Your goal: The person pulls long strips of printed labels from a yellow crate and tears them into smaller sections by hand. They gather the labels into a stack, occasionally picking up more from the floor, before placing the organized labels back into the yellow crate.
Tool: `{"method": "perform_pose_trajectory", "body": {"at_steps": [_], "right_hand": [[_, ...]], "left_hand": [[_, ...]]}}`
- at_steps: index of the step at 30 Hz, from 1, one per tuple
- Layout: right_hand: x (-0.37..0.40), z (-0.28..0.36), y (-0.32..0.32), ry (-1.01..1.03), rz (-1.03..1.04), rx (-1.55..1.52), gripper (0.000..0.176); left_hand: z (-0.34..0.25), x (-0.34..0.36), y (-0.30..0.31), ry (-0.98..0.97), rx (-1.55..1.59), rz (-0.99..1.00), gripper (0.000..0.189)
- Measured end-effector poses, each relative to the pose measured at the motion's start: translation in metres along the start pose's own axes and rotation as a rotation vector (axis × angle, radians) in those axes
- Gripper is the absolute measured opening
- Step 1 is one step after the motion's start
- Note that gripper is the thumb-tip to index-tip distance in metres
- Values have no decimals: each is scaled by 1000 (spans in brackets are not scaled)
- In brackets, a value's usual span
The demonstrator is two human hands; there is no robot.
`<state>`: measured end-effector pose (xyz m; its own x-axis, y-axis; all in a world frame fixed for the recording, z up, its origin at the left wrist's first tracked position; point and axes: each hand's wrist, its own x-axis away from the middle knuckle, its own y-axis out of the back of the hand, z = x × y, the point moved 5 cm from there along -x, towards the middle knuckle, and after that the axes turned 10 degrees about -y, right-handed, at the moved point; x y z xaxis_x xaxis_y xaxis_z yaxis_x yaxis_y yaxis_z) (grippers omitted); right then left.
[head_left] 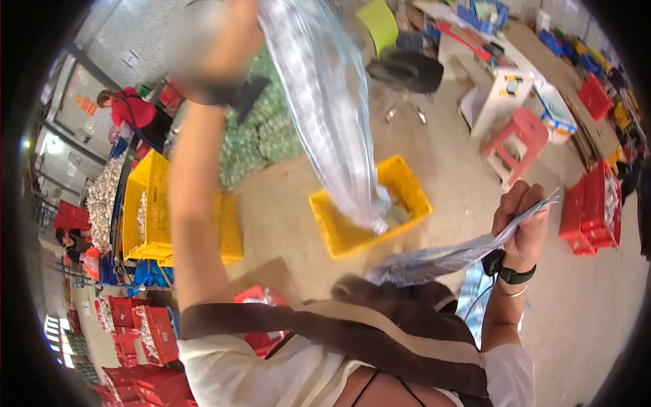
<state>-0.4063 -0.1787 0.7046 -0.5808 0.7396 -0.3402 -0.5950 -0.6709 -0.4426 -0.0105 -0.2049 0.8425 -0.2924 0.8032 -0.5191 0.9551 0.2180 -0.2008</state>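
A long, pale bluish, see-through plastic sheet (319,88) stretches down from the top edge, above a yellow crate (332,230) on the floor. My left hand (234,37) is raised high at its upper end, blurred and partly cut off by the frame, closed on the sheet's edge. At chest height on the right, my right hand (521,220) is a fist around a gathered end of similar plastic, which runs back towards my body. Whether both pieces join is hidden from me. Some pale material (397,214) lies in the crate.
Green bulging sacks (271,129) lie beyond my left arm. Yellow crates (146,210) and red crates (159,332) stand left. To the right are a red stool (519,139) and red crate (586,214). An office chair (407,71) stands ahead. Another person (135,115) is far left.
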Motion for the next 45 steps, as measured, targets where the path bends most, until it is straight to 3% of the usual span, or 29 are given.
{"method": "perform_pose_trajectory", "body": {"at_steps": [1,2,4,5,7,11,12,13,16,17,18,19,23,24,26,27,29,30,31,34,36,37,39,40,42,45], "right_hand": [[-15,2,-3,32,32,-3,31],[-29,0,-6,-14,66,20,31],[-58,-8,-12,-83,69,36,31],[-73,-18,-6,-143,81,62,25],[-102,-38,-6,-187,156,-32,15],[-132,-69,-3,-274,309,92,13],[-135,-78,-3,-319,363,172,13],[-136,-84,1,-321,380,170,13],[-128,-102,12,-406,443,191,12],[-131,-102,15,-420,460,184,12],[-135,-97,21,-390,397,126,13],[-138,-92,24,-360,327,71,14],[-150,-60,14,-251,321,-111,16],[-147,-52,7,-219,435,-166,17],[-141,-51,3,-179,547,-247,18],[-139,-56,3,-165,536,-249,18],[-137,-76,14,-208,292,-238,16],[-133,-89,19,-258,223,-79,31],[-130,-102,23,-337,267,-34,35],[-118,-109,13,-397,258,16,35],[-111,-102,-21,-428,464,145,32],[-111,-111,-29,-434,447,147,32],[-116,-131,-39,-279,527,322,30],[-123,-147,-30,-283,512,329,30],[-142,-179,4,-418,249,215,29],[-149,-181,32,-404,190,337,29]], "left_hand": [[8,3,3,-104,-91,-18,25],[17,25,-18,-46,-157,-153,26],[51,41,-40,-60,34,-9,28],[64,52,-52,2,24,80,39],[93,69,-63,58,97,83,41],[118,75,-59,26,-67,-67,40],[120,68,-35,-28,-204,-158,38],[114,61,-3,-78,-339,-252,35],[24,16,60,-340,-179,-428,23],[-8,0,89,-265,-261,-489,26],[-47,-17,96,-377,-378,-525,27],[-83,-17,57,-402,-430,-556,28],[-123,-49,37,-404,-644,-608,25],[-121,-49,24,-413,-710,-611,25],[-61,-22,5,-87,-633,-568,25],[-19,-40,38,-133,-253,-312,27],[46,-11,24,-100,-202,-231,30],[56,12,-10,-103,-102,-124,27],[72,25,-18,-52,-12,-133,25],[103,37,-22,-70,-77,-222,26],[123,41,-14,-136,-207,-281,25],[130,44,-18,-123,-196,-273,25],[144,51,-29,-39,-168,-262,23],[146,55,-40,-27,-43,-202,25],[138,68,-55,66,102,-134,28],[141,79,-55,160,251,-19,34]]}}
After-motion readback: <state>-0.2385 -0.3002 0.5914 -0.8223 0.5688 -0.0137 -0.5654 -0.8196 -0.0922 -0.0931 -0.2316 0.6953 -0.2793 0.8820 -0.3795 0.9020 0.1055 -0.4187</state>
